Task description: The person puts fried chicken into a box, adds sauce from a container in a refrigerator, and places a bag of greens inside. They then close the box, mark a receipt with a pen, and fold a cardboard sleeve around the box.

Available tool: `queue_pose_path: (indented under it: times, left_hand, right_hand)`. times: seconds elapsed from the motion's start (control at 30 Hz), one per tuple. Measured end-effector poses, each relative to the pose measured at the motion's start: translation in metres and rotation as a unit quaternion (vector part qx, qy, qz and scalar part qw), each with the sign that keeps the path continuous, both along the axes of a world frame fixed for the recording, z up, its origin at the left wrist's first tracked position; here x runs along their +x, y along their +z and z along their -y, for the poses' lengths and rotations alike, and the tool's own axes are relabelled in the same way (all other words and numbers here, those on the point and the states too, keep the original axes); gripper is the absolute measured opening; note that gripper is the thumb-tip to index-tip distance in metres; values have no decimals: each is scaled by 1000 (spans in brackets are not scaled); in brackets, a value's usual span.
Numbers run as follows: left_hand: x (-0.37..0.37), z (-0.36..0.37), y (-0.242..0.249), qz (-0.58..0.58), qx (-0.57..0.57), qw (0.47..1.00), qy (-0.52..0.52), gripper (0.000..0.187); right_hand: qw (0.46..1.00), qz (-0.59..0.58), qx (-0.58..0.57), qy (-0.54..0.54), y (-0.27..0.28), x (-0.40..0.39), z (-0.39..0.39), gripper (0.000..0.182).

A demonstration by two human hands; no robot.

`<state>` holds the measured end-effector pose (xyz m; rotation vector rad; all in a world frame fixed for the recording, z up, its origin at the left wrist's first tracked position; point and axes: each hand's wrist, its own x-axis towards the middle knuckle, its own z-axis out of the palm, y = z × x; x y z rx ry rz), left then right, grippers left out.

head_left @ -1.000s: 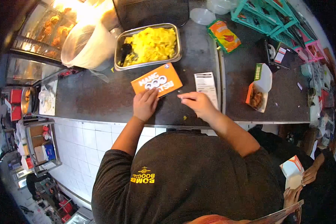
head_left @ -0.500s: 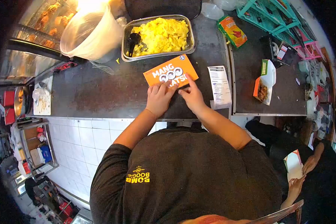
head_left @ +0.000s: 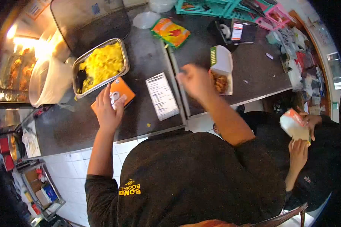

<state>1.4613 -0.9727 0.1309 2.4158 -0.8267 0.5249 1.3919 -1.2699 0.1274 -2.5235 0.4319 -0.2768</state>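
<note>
My left hand rests on the closed orange food box with its fingers spread over the lid, hiding much of the white lettering. To the right, my right hand hangs over the seam between two counter sections, its fingers curled and smeared by motion; whether it holds anything cannot be made out. Just past it stands an open food box with brown pieces of food in its tray, the hand and forearm covering part of it. A printed paper slip lies between my two hands.
Behind the orange box is a metal tray of yellow food with a black spoon. A green-and-orange packet lies further back, near teal baskets. At right, another person's hands hold an open carton.
My right hand has left the orange box and moved right, towards the open food box. My left hand stays on the orange box. The view has turned to the right.
</note>
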Motion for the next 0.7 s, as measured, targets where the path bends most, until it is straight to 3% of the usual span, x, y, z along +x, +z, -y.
queue_pose_path:
  times: [0.03, 0.07, 0.1, 0.17, 0.2, 0.27, 0.33, 0.37, 0.4, 0.47, 0.5, 0.57, 0.67, 0.7]
  left_hand:
    - [3, 27, 17, -4, 9, 1000, -16, 52]
    - [7, 60, 28, -33, -16, 998, -46, 51]
    - [12, 98, 34, -60, -39, 995, -76, 50]
    - [26, 177, 28, -129, -22, 986, -108, 56]
    - [29, 221, 28, -227, 13, 969, -98, 61]
    - [36, 300, 3, -331, 39, 939, -84, 80]
    - [45, 357, -36, -392, 48, 916, -66, 91]
    - [47, 379, -58, -413, 41, 908, -62, 95]
    - [45, 397, -71, -435, 35, 898, -56, 98]
    - [47, 409, -80, -401, 57, 911, -79, 90]
    - [52, 409, -84, -383, 68, 917, -88, 86]
    - [56, 396, -73, -439, 51, 871, -214, 70]
    - [38, 370, -56, -470, -47, 805, -358, 43]
    - [32, 361, -45, -364, 31, 843, -395, 45]
  right_hand:
    - [994, 0, 72, -79, 12, -8, 46, 34]
    - [985, 45, -11, -165, 19, -16, 86, 33]
    - [973, 92, -99, -189, -11, -20, 146, 37]
    - [964, 21, -100, -243, -35, -26, 211, 47]
    - [964, -26, -67, -258, -52, -20, 228, 50]
    - [951, -118, 2, -284, -78, -12, 255, 56]
    - [963, -175, 99, -180, -58, -12, 256, 60]
    - [964, -125, 155, -177, -102, -7, 282, 57]
    - [968, -109, 150, -170, -87, -10, 276, 57]
    - [946, -64, 274, -158, -89, -17, 281, 56]
    - [948, -79, 284, -120, -87, -24, 285, 54]
    - [946, -101, 304, -43, -57, -39, 282, 50]
    - [970, -10, 240, 39, -42, -67, 280, 43]
    - [989, 59, 134, 37, -53, -75, 276, 37]
